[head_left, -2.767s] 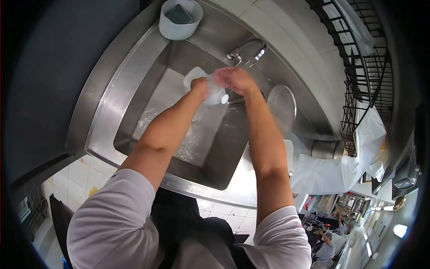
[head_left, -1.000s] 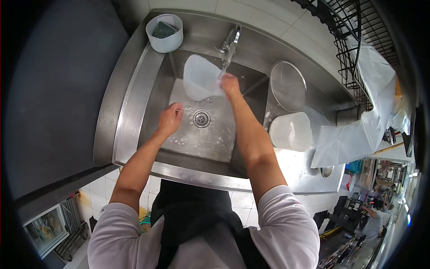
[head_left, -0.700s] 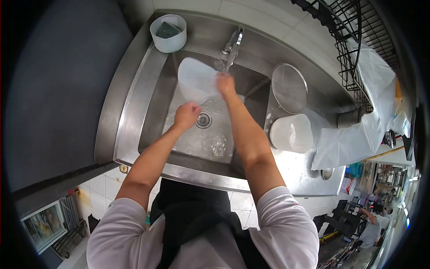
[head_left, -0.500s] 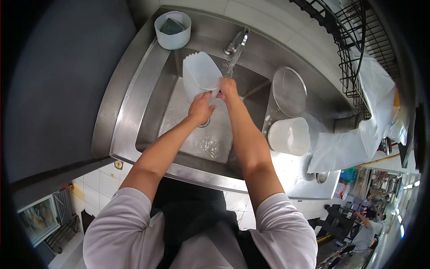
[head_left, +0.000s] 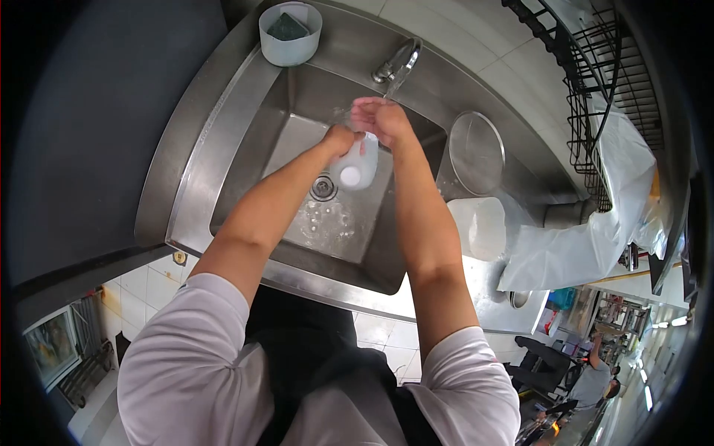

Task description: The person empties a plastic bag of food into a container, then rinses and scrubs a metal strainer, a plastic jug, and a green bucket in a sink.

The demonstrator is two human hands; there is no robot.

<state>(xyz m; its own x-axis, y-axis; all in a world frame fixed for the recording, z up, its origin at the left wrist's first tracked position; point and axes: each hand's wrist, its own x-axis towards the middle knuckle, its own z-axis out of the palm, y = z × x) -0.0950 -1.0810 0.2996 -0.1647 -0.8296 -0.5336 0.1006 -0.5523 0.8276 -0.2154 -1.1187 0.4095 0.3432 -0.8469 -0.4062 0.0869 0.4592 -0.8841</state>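
Note:
My left hand (head_left: 341, 139) is closed around the handle of a white plastic jug (head_left: 362, 169), which I hold over the sink (head_left: 327, 238). The jug's round white cap end points down toward me. Close beside it, my right hand (head_left: 381, 119) is under the faucet (head_left: 399, 61), fingers stretched out and slightly cupped in the running water. Part of the jug is hidden behind my left fingers. Below, wet spots and small suds lie around the drain (head_left: 323, 188).
A white tub (head_left: 290, 50) with a green scouring pad (head_left: 288, 27) stands at the back left corner. On the right are a round mesh strainer (head_left: 477, 154), a white container (head_left: 480, 229) and plastic sheeting (head_left: 565, 256). A black wire rack (head_left: 621, 97) hangs above. Another person (head_left: 593, 383) is farther off.
The jug has been turned over, its jagged cut opening now away from view and its cap end showing. My right hand has left the jug and moved up under the water.

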